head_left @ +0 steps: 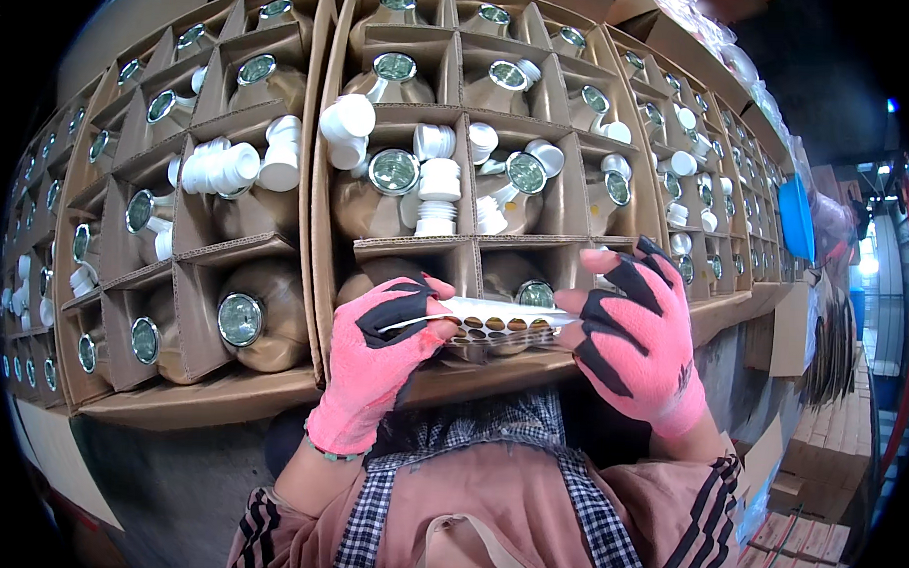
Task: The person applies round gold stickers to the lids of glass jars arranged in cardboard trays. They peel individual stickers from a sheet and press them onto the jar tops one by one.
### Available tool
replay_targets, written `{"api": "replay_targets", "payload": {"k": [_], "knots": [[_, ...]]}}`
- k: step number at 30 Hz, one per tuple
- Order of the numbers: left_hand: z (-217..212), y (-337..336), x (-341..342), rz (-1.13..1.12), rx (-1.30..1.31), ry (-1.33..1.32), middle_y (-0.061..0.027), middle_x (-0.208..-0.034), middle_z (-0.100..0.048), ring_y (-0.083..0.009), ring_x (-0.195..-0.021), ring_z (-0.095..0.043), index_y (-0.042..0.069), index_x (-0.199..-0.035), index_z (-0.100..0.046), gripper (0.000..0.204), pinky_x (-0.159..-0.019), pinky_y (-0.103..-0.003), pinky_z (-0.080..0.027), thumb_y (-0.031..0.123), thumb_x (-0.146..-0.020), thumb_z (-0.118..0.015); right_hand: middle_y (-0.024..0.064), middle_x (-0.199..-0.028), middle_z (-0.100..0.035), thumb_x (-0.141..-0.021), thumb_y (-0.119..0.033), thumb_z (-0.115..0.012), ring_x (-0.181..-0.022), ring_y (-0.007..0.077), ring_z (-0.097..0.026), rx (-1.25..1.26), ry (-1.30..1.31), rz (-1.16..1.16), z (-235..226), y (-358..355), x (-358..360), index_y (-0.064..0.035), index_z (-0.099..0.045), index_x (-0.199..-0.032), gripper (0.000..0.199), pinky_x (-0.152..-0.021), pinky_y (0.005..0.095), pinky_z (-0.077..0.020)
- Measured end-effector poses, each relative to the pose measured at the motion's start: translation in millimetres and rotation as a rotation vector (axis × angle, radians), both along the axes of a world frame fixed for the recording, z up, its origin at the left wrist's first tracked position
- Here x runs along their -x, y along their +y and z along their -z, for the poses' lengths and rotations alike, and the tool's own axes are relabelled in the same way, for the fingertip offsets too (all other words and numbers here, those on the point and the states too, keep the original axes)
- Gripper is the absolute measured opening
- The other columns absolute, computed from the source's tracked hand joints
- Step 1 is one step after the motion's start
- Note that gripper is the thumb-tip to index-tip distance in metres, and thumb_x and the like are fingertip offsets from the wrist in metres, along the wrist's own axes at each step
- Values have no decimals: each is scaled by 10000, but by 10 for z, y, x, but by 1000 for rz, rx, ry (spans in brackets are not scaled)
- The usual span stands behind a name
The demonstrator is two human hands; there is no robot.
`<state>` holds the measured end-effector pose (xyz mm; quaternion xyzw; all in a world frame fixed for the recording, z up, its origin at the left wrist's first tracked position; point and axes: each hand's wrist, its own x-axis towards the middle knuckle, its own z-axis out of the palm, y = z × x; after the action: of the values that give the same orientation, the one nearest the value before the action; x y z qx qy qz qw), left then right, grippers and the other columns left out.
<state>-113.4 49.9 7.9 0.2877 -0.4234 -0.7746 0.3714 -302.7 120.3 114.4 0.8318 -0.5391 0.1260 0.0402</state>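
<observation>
A sheet of round dark and gold stickers (503,326) on white backing is stretched between my hands, above the near edge of a divided carton. My left hand (377,346), in a pink glove with dark fingers, is closed on the sheet's left end. At the opposite end, my right hand (635,335), gloved the same way, pinches the sheet between thumb and fingers. Just beneath and beyond it sit gold round-bodied jars (390,170) with silver-rimmed mouths, one per compartment. The sheet and my hands partly hide the nearest jars.
Cardboard dividers (416,247) separate the jars. Stacks of white round caps (438,195) lie among them, with more caps (218,166) in the carton to the left. More filled cartons (680,142) extend rightward. A blue basin (795,218) and flattened cardboard (835,342) are at right.
</observation>
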Motion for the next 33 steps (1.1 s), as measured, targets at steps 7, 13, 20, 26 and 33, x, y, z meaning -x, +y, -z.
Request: {"api": "replay_targets", "payload": {"k": [7,13,20,26,33], "knots": [[7,-10,-13,7,-18,0,-100,-869,-582,-133,-833,-533,-27,-808,-640,169,-710,-235,-422,74,-684,-694,23,-901,-586,-557,-53,-652,-988,277,-517,-43,-138,26,70,-27,70,-91,-561,-746,213,-836,433,-376],[21,-27,-9,13,0,-29,-99,-867,-584,-133,-824,-539,-22,-810,-644,176,-709,-235,-428,84,-680,-697,56,-926,-600,-529,-43,-662,-981,281,-520,-89,-153,-4,1,-42,63,-84,-563,-755,250,-857,431,-376],[0,-41,-65,273,-132,81,-44,-836,-601,-87,-752,-541,-3,-779,-643,156,-670,-209,-433,47,-646,-706,178,-1126,-517,-543,10,-642,-1088,325,-465,-57,-545,210,-65,-133,90,-31,-574,-676,155,-920,401,-339],[123,-70,-52,267,-29,207,-62,-803,-605,-77,-700,-527,-1,-751,-626,187,-623,-206,-414,102,-632,-728,137,-1144,-515,-675,-78,-658,-994,194,-531,-622,-677,305,138,-1054,67,-10,-577,-751,129,-844,273,-381],[125,-98,-130,459,181,466,-101,-850,-609,-121,-736,-542,-2,-739,-614,184,-655,-245,-431,62,-603,-721,118,-1134,-520,-689,-71,-657,-938,156,-539,-523,-666,162,79,-1515,169,-24,-619,-809,134,-792,262,-446]]}}
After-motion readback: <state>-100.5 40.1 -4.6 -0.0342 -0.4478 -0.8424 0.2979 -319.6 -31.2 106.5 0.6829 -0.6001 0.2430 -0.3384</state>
